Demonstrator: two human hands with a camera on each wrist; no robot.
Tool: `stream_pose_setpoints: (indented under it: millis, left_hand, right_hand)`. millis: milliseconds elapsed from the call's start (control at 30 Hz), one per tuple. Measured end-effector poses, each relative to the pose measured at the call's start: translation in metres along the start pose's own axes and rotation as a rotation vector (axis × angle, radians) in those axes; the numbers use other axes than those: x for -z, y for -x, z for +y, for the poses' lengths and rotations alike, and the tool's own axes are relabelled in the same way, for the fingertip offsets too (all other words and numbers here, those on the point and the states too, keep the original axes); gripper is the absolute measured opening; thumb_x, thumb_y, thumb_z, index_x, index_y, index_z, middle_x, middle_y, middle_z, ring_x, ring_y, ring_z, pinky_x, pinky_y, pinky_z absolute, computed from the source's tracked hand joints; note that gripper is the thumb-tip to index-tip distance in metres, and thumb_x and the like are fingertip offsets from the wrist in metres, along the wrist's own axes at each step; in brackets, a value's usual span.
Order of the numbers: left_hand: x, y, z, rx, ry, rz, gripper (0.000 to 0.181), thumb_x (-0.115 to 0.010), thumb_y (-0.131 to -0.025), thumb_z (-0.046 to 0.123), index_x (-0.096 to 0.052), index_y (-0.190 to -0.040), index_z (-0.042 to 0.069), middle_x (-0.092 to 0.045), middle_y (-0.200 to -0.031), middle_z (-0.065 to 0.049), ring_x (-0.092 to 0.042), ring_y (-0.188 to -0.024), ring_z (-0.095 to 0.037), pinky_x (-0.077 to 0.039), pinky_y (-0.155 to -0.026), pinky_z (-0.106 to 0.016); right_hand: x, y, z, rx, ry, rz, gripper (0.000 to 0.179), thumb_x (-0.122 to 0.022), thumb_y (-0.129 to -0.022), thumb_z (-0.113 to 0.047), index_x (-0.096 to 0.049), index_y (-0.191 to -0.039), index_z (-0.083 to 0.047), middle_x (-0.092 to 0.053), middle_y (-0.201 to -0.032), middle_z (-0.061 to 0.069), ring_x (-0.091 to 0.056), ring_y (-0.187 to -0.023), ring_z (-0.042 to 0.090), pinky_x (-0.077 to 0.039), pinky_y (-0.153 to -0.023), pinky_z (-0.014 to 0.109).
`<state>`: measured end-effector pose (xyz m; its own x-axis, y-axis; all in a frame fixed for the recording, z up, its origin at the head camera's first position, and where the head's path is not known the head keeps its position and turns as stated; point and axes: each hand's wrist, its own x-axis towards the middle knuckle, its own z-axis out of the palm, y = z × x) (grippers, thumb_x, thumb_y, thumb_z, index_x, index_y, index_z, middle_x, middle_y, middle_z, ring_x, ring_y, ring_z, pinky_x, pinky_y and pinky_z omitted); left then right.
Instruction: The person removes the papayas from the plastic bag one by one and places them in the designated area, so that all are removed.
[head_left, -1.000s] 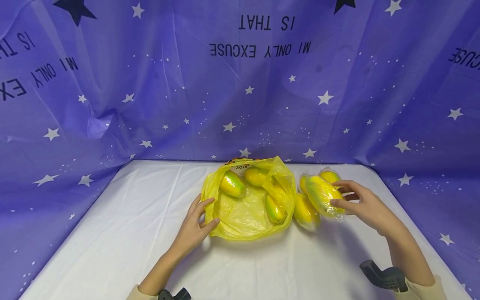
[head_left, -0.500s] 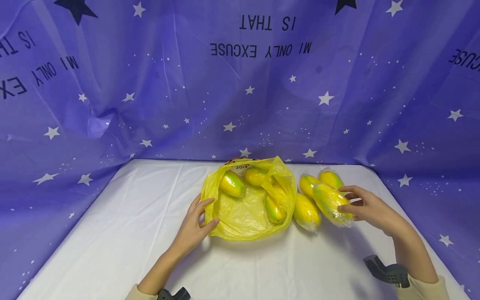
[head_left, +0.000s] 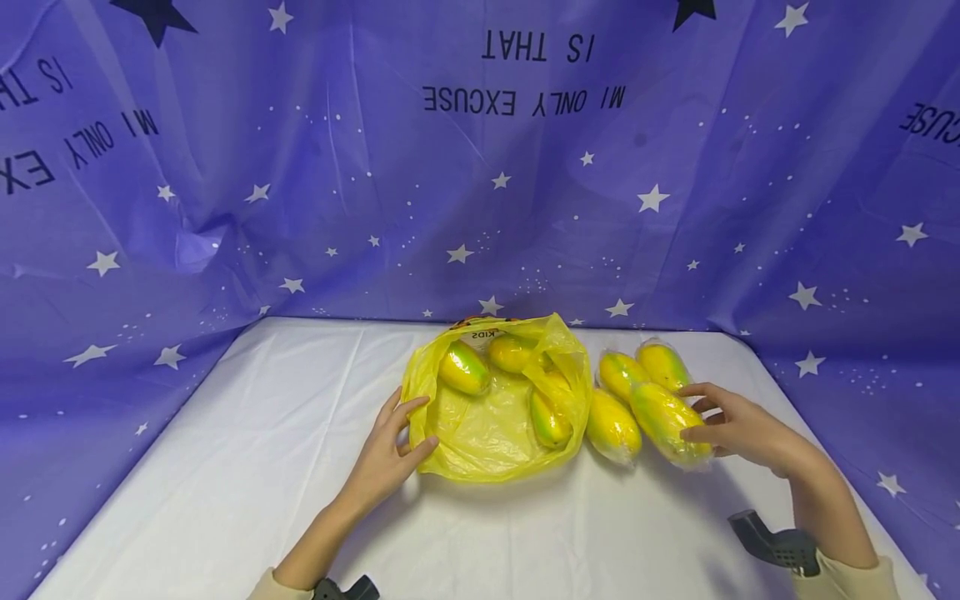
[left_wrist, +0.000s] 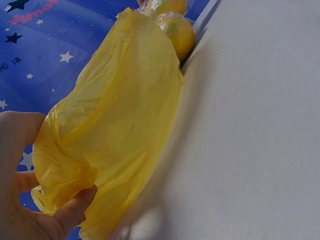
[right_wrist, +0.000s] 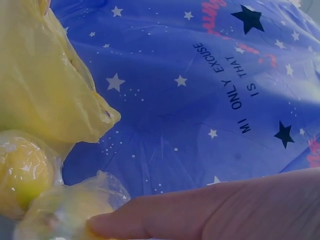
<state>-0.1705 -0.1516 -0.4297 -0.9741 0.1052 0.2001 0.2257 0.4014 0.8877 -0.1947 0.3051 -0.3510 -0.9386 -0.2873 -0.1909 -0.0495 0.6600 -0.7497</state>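
A yellow plastic bag [head_left: 487, 467] lies with its mouth wide, three yellow-green mangoes visible in it, one of them this mango [head_left: 463, 368]. My left hand [head_left: 393, 446] holds the bag's left rim between thumb and fingers; in the left wrist view the thumb pinches the crumpled film [left_wrist: 75, 175]. To the right of the bag, my right hand [head_left: 738, 425] grips the right end of a mango in clear wrap [head_left: 667, 421], which lies low against its neighbours. In the right wrist view the thumb [right_wrist: 130, 217] presses the wrapping; the other fingers are hidden there.
More wrapped mangoes sit close by: one at the bag's right side [head_left: 613, 425], one behind it [head_left: 619, 373], another at the back right [head_left: 663, 365]. A white cloth [head_left: 300, 433] covers the table. Purple star-print curtain [head_left: 375, 208] hangs around the back and sides.
My right hand has moved the wrapped mango down and slightly right, off the ones behind it, which show more now. The left hand and the bag have hardly moved.
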Motion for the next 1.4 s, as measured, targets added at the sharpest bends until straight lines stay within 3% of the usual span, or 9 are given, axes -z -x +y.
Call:
stream_pose_setpoints:
  millis: [200,400,733,833,1000,1100,1400]
  left_hand:
    - [-0.001,-0.003,-0.016,-0.020,0.008,-0.001,0.057,-0.073,-0.088,0.022,-0.050,-0.139,0.013,-0.009,-0.158,-0.021,-0.038,-0.129,-0.050,-0.052,-0.091,-0.042]
    - [-0.002,-0.004,-0.020,-0.025,0.015,-0.001,0.057,-0.073,-0.088,0.023,-0.050,-0.139,0.013,-0.009,-0.158,-0.020,-0.038,-0.128,-0.050,-0.052,-0.091,-0.041]
    - [-0.002,-0.004,-0.021,-0.016,0.011,-0.001,0.057,-0.073,-0.087,0.023,-0.050,-0.139,0.015,-0.009,-0.158,-0.019,-0.039,-0.128,-0.050,-0.052,-0.091,-0.040]
    - [-0.002,-0.004,-0.017,-0.013,0.005,0.001,0.057,-0.073,-0.087,0.021,-0.050,-0.139,0.014,-0.009,-0.158,-0.020,-0.039,-0.127,-0.050,-0.052,-0.091,-0.041]
    - [0.001,0.001,0.006,0.003,0.018,-0.003,0.056,-0.071,-0.087,0.011,-0.049,-0.138,0.004,-0.009,-0.156,-0.027,-0.039,-0.126,-0.053,-0.051,-0.091,-0.046]
    - [0.002,0.002,0.012,0.004,0.032,-0.006,0.055,-0.071,-0.087,0.007,-0.049,-0.137,0.000,-0.009,-0.155,-0.029,-0.038,-0.126,-0.054,-0.051,-0.091,-0.047]
    - [-0.002,-0.005,-0.019,-0.012,0.018,-0.001,0.058,-0.073,-0.087,0.018,-0.049,-0.139,0.011,-0.008,-0.158,-0.021,-0.038,-0.128,-0.051,-0.052,-0.091,-0.044]
  right_hand:
    - [-0.004,-0.003,0.004,0.004,-0.008,-0.047,0.074,-0.073,-0.083,-0.010,-0.030,-0.141,0.006,-0.046,-0.116,0.031,-0.058,-0.091,0.032,-0.058,-0.066,0.042]
    - [-0.007,-0.005,0.005,0.027,0.014,-0.069,0.077,-0.072,-0.080,-0.005,-0.029,-0.143,0.005,-0.043,-0.110,0.028,-0.053,-0.079,0.028,-0.056,-0.061,0.041]
    - [-0.011,-0.007,0.004,-0.031,0.044,-0.081,0.078,-0.071,-0.080,-0.002,-0.025,-0.143,0.003,-0.041,-0.111,0.031,-0.055,-0.085,0.031,-0.059,-0.062,0.042]
    - [-0.013,-0.009,0.004,-0.056,0.063,-0.083,0.081,-0.073,-0.079,-0.004,-0.025,-0.143,0.002,-0.041,-0.112,0.031,-0.055,-0.087,0.033,-0.059,-0.061,0.042]
    - [-0.015,-0.010,0.002,-0.072,0.084,-0.080,0.083,-0.075,-0.078,-0.006,-0.023,-0.142,0.001,-0.043,-0.111,0.031,-0.056,-0.088,0.033,-0.059,-0.059,0.042]
    - [-0.016,-0.010,0.000,-0.074,0.092,-0.074,0.083,-0.076,-0.077,-0.006,-0.023,-0.141,0.002,-0.043,-0.111,0.031,-0.056,-0.089,0.033,-0.060,-0.059,0.042]
    - [-0.016,-0.012,0.001,0.032,0.238,-0.044,0.080,-0.077,-0.076,-0.011,-0.029,-0.136,0.009,-0.052,-0.107,0.024,-0.053,-0.096,0.036,-0.052,-0.076,0.048]
